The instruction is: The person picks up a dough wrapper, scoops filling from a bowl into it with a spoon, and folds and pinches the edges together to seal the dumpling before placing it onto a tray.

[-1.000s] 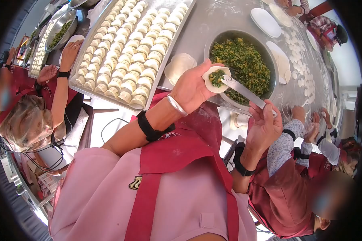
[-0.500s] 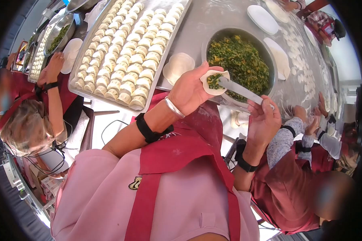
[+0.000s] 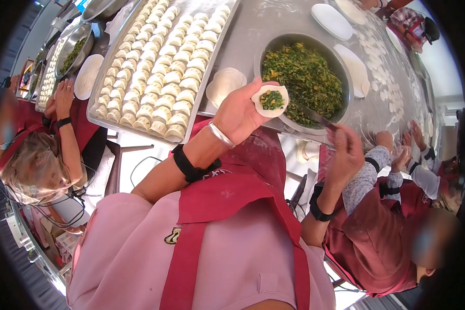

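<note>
My left hand (image 3: 241, 114) holds a round dumpling wrapper (image 3: 266, 110) on its fingers, a mound of chopped green and orange filling (image 3: 272, 99) in the middle. Gripped in my right hand (image 3: 345, 157) is a flat metal spatula (image 3: 319, 118), its tip down at the filling in the near part of the steel bowl (image 3: 259, 58). That bowl stands just beyond both hands, full of the same mix. Left of it lies a stack of round wrappers (image 3: 223, 88).
A large metal tray (image 3: 195, 111) bears rows of folded dumplings (image 3: 160, 95). White oval plates (image 3: 331, 21) and many dough pieces (image 3: 380, 72) lie on the steel table (image 3: 276, 18). Co-workers sit at my left and right, a person's hands (image 3: 385, 140) close to my right hand.
My right hand has drawn the spatula off the filled wrapper and taken it right, into the bowl. The wrapper now lies flatter in my left hand, which has shifted slightly left.
</note>
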{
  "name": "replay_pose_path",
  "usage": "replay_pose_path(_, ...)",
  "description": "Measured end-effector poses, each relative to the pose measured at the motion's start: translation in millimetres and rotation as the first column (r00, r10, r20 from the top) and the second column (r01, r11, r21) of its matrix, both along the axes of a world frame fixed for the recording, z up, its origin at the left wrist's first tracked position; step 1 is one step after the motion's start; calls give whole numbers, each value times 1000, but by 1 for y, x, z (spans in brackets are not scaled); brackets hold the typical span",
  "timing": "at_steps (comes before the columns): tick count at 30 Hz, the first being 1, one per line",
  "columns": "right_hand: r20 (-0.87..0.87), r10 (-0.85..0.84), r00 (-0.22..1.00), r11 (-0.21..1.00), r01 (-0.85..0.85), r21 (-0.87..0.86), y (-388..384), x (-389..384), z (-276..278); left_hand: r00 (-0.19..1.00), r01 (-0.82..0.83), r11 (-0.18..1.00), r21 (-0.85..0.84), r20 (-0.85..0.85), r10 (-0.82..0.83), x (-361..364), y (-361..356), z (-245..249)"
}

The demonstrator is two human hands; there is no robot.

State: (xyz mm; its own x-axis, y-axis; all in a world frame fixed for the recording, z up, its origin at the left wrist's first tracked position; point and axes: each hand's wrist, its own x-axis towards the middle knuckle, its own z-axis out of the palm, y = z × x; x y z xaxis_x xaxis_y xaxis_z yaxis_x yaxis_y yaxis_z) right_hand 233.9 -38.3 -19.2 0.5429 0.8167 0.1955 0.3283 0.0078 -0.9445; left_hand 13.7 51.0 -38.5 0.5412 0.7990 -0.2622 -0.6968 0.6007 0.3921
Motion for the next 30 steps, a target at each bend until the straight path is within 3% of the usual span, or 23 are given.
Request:
replay_pose_path(1,239,89,967,996,-94,11,0,3,-9,1000,1,1000,-7,7,-1,0,0,2)
replay_pose_path(3,662,227,714,961,-275,-33,3,7,-32,1000,12,1000,-10,22,-12,1,-1,7)
replay_pose_path(4,615,302,729,948,-296,-115,1,3,-36,999,16,1000,-11,30,-16,1,-1,11)
replay_pose_path(7,713,347,609,929,-326,-174,1,-9,-13,999,23,1000,16,46,-24,0,-3,19)
replay_pose_path(12,645,250,722,895,-427,132,9,-47,22,991,102,993,57,82,-107,3,-10,34)
replay_pose_path(19,620,232,750,844,-472,256,23,-58,13,994,109,980,164,3,-111,-2,-20,37)
replay_pose_path(22,549,210,809,852,-427,304,27,-63,13,994,93,967,238,-78,-76,-5,-28,48)
replay_pose_path(25,454,155,877,869,-339,360,34,-70,13,913,219,867,448,-408,-20,-6,-31,52)
replay_pose_path(30,325,131,936,876,-263,405,44,-85,13,831,161,832,530,-527,175,-5,-30,49)
